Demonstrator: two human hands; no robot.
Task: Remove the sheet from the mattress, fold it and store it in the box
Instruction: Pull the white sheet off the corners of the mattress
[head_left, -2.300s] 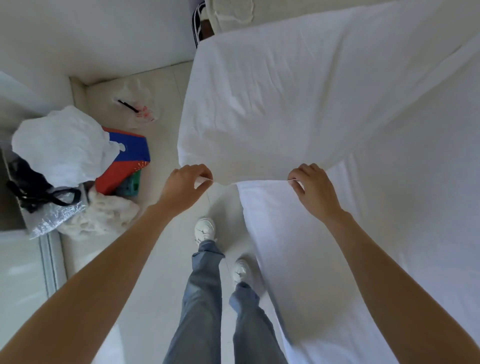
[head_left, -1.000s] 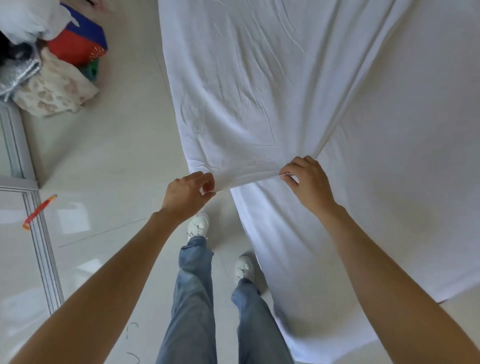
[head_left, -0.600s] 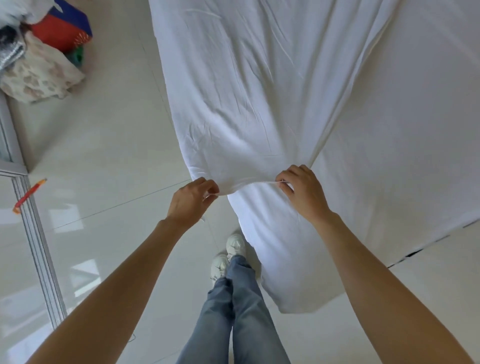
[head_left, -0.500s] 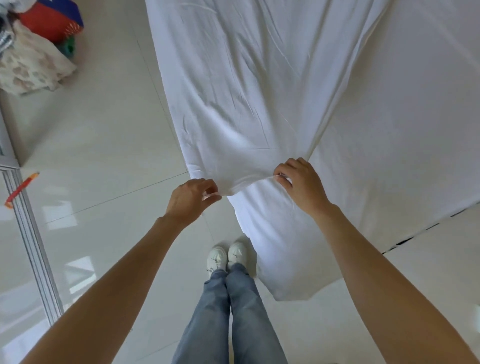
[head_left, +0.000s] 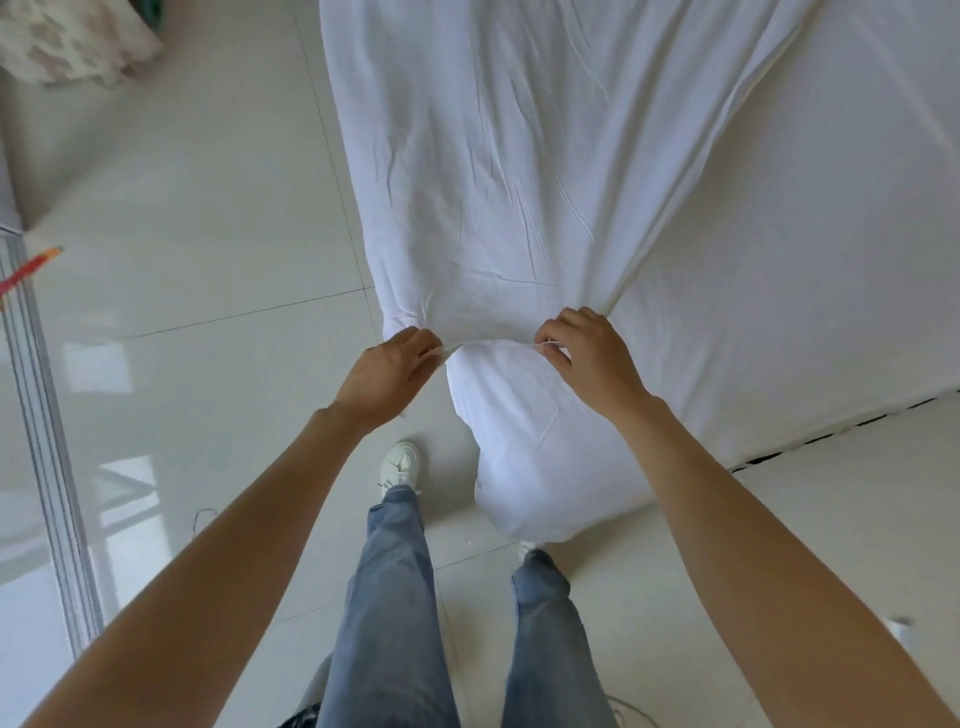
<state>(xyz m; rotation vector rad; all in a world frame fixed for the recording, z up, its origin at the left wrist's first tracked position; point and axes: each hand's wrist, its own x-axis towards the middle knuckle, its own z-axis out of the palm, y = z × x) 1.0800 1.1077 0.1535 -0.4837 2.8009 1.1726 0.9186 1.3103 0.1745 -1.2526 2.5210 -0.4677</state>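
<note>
Progress looks to be somewhere in the middle: you have the sheet (head_left: 519, 171) up off whatever it lay on and stretched out ahead of you, one edge raised between your hands, so the removal step seems largely done, though the mattress itself is not clearly in view and I cannot tell whether the far end is free. Folding has barely begun, or is only being set up; no neat fold shows yet, and the box is nowhere in the picture, so storing is all still ahead.

Your left hand (head_left: 387, 371) pinches the near edge at its left corner, fingers curled onto the cloth. Your right hand (head_left: 592, 356) grips the same edge a little way along, with a gather of fabric bunched under the fingers. The two hands are near each other but apart, a short span of edge drawn between them.

The sheet is plain white, thin and creased, with wrinkles fanning from your right grip. Below your hands a loose part hangs down and sags in a rounded bulge close to the pale tiled floor (head_left: 208, 208), just beside your right leg
</note>
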